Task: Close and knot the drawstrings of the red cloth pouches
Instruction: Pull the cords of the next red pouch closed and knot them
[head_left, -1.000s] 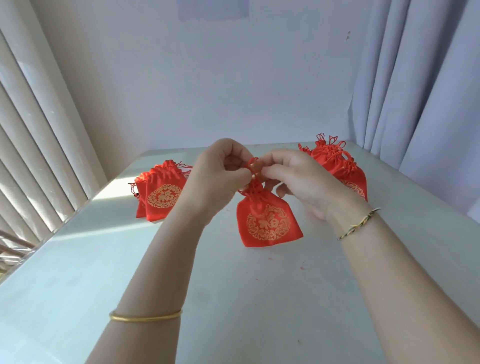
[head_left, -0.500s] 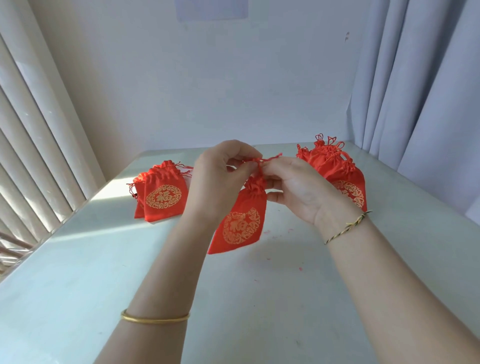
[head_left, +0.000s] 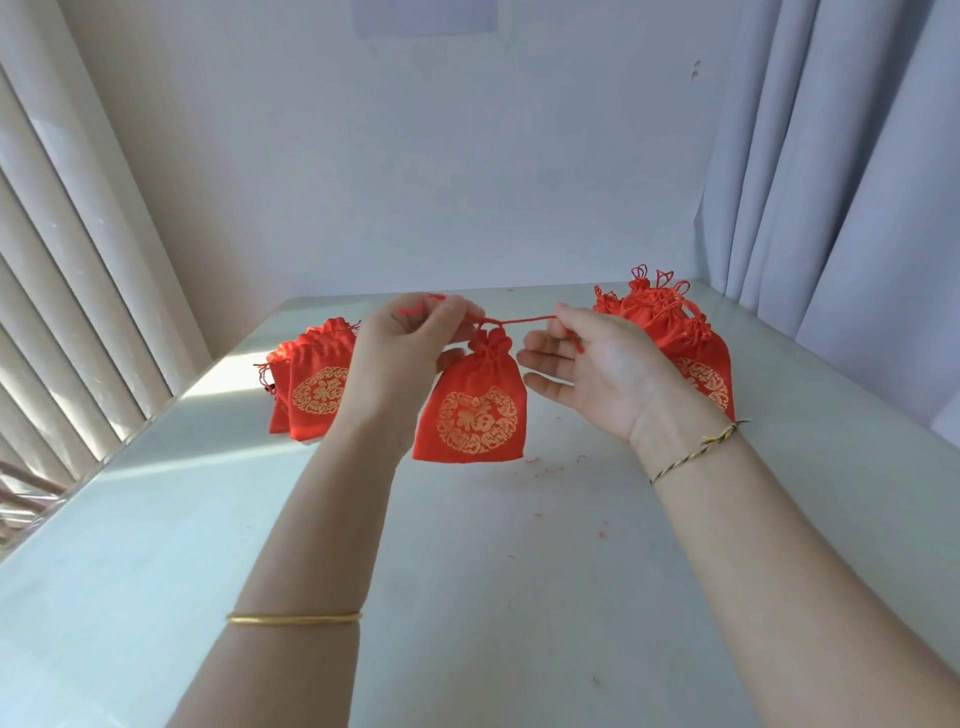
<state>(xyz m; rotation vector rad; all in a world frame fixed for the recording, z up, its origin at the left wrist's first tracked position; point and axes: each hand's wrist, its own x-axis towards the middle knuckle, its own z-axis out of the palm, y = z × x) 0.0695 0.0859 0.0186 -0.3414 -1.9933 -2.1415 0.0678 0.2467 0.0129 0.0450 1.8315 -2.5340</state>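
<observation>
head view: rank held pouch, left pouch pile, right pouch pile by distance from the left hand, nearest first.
1. Held pouch: hangs right beside the left hand, which pinches its drawstring.
2. Left pouch pile: just to that hand's left.
3. Right pouch pile: far side, behind the right hand.

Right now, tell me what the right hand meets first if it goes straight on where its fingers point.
The right hand would likely meet the hanging red pouch first; depth is uncertain.
</observation>
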